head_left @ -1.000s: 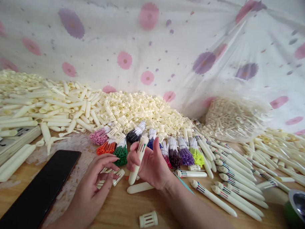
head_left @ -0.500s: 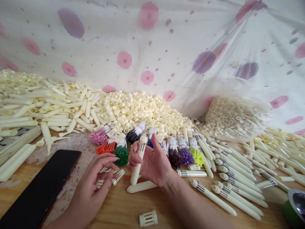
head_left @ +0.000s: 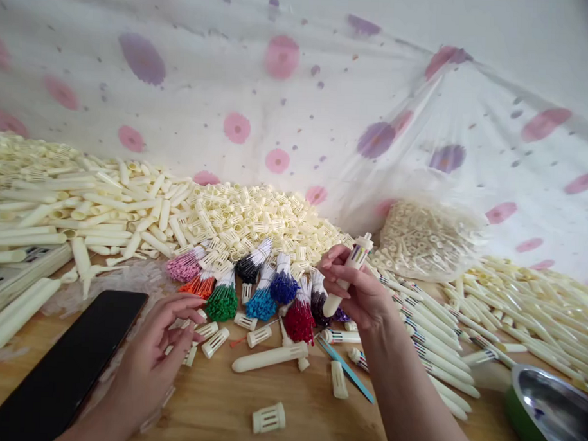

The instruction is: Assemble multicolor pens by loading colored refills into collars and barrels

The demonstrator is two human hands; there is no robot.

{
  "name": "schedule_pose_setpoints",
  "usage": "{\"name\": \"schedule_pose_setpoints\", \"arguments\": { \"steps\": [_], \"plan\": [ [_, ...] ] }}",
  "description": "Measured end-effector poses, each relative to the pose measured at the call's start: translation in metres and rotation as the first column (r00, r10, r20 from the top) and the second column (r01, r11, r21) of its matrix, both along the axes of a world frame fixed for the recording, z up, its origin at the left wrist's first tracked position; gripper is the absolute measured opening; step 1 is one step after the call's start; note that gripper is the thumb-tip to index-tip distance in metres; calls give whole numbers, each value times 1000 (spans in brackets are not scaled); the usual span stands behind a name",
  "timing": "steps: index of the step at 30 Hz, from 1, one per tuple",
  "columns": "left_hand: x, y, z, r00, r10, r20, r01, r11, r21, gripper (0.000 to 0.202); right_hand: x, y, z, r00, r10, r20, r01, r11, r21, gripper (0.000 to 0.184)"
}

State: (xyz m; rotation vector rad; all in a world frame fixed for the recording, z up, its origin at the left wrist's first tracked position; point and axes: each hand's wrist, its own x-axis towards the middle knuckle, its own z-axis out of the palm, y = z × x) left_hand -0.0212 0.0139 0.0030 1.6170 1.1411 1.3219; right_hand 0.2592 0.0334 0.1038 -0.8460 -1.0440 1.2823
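Note:
My right hand is closed around a cream multicolour pen, held tilted above the bundles with its slotted end up. My left hand hovers low over the table, fingers apart and slightly curled. Beside its fingertips lie several slotted cream sleeves, partly covered by the hand. Between my hands a loose pen barrel rests on the wood. One more slotted sleeve lies near the front. Refill bundles, among them green and red, stand behind.
A black phone lies at left. Heaps of sleeves and barrels line the back. At right are rows of pens, a plastic bag of small parts and a metal bowl. A blue strip lies near my right forearm.
My right hand has moved right and up with the pen, uncovering the red and blue bundles and the barrel. My left hand has shifted slightly left. The view has turned a little.

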Motion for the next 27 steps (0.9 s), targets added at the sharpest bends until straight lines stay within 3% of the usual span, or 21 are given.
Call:
{"name": "schedule_pose_setpoints", "arguments": {
  "steps": [3, 5, 6, 7, 8, 9, 12, 15, 19, 23, 27],
  "plan": [
    [-1, 2, 1, 999, 32, 23, -32, 999, -1, 18, 29, -4, -1, 979, -44, 197, 49, 999, -22, 18],
    [-1, 3, 0, 998, 54, 16, -54, 999, -2, 19, 56, -6, -4, 879, -129, 458, 168, 985, -44, 28],
    [-2, 4, 0, 998, 60, 4, -60, 998, 1, 19, 70, -5, -6, 758, -175, 628, 252, 967, -34, 32],
    [-2, 4, -1, 998, 63, -15, -63, 998, 6, 20, 85, -4, -10, 563, -220, 796, 355, 935, 7, 31],
    [-2, 4, -2, 997, 64, -40, -64, 998, 15, 20, 100, -3, -15, 318, -279, 906, 465, 879, 107, 27],
    [-2, 4, -2, 995, 63, -72, -61, 998, 29, 21, 113, -1, -20, 220, -301, 928, 525, 838, 148, 26],
    [1, 1, 0, 975, 79, -206, -59, 993, 101, 21, 141, 2, -38, 86, -321, 943, 593, 777, 210, 25],
    [4, -2, 5, 931, 147, -334, -64, 967, 246, 22, 146, -1, -48, 20, -349, 937, 589, 762, 271, 23],
    [10, -8, 9, 878, 194, -438, -20, 928, 371, 27, 118, -7, -46, 0, -410, 912, 510, 784, 353, 21],
    [24, -17, 13, 827, 62, -559, 165, 923, 346, 33, 70, -13, -43, 75, -404, 912, 353, 866, 354, 26],
    [58, -24, 23, 686, -100, -721, 359, 908, 215, 24, 26, -20, -49, 173, -352, 920, 169, 931, 325, 37]
  ]
}}
